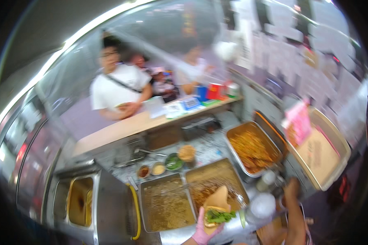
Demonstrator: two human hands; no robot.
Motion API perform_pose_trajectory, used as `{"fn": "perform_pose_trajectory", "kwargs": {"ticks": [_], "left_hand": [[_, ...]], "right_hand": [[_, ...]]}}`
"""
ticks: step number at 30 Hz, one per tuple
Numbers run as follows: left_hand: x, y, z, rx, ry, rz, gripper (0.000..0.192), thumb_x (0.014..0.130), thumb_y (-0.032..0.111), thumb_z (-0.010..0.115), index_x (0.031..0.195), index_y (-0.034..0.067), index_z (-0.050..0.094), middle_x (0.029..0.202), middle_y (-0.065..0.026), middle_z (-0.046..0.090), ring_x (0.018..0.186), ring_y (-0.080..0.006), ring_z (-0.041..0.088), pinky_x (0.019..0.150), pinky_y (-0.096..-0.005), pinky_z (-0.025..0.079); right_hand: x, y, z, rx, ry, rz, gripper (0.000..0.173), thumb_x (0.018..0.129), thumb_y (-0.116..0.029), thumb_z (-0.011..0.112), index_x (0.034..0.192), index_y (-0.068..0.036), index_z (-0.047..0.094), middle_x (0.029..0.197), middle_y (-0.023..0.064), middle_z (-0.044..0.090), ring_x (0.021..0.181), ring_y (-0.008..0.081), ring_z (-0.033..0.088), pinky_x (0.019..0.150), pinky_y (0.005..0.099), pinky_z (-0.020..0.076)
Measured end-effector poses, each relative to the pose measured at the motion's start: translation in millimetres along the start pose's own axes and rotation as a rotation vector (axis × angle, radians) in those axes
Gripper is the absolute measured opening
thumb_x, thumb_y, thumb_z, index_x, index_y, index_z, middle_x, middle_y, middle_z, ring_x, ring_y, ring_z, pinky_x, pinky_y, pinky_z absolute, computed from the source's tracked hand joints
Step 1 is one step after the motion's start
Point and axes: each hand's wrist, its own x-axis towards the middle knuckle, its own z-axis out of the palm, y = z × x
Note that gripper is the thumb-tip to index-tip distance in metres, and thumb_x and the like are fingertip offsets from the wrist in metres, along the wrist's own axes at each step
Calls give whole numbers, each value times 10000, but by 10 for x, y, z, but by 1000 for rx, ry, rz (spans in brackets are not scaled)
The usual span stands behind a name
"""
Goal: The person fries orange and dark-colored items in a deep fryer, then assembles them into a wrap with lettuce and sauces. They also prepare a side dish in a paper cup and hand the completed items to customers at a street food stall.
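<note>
My left hand (206, 234), in a pink glove, grips a filled bun (209, 221) in a brown paper sleeve (217, 196). Green lettuce (221, 216) sticks out of the bun's open side. Just beyond the bun is a metal pan of brown sauced food (199, 191). On the right, my right hand (291, 187) is bare and blurred, reaching beside several jars. Its fingers are mostly hidden, so any hold cannot be made out. Between both hands stands a large jar with a white lid (263, 204); a smaller lidded jar (266, 180) is behind it.
A pan of liquid (167, 205) and a tray of shredded orange-brown food (251, 148) flank the sauced pan. Small bowls (174, 161) sit behind. At left is a fryer-like metal unit (81, 199); at right, a bin with paper sleeves (322, 150). People (119, 82) stand beyond the wooden ledge (116, 131).
</note>
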Motion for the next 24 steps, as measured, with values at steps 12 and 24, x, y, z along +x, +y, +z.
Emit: {"fn": "perform_pose_trajectory", "kwargs": {"ticks": [12, 24], "left_hand": [[-640, -953, 694, 1138, -344, 532, 651, 858, 86, 604, 1470, 157, 394, 1393, -140, 519, 1283, -270, 503, 1071, -379, 380], [-1118, -1817, 854, 1121, -467, 479, 648, 879, 260, 697, 1423, 24, 438, 1378, -92, 559, 1262, -206, 525, 1066, -348, 381]], "right_hand": [[-1768, 1470, -2773, 7, 31, 12, 272, 755, -191, 752, 991, -63, 714, 962, 108, 699, 944, 331, 643, 850, 420, 495], [-4291, 3308, -2585, -284, -541, 113, 814, 504, -326, 921, 1224, -112, 606, 1192, 81, 584, 1154, 278, 506, 977, 410, 380]]}}
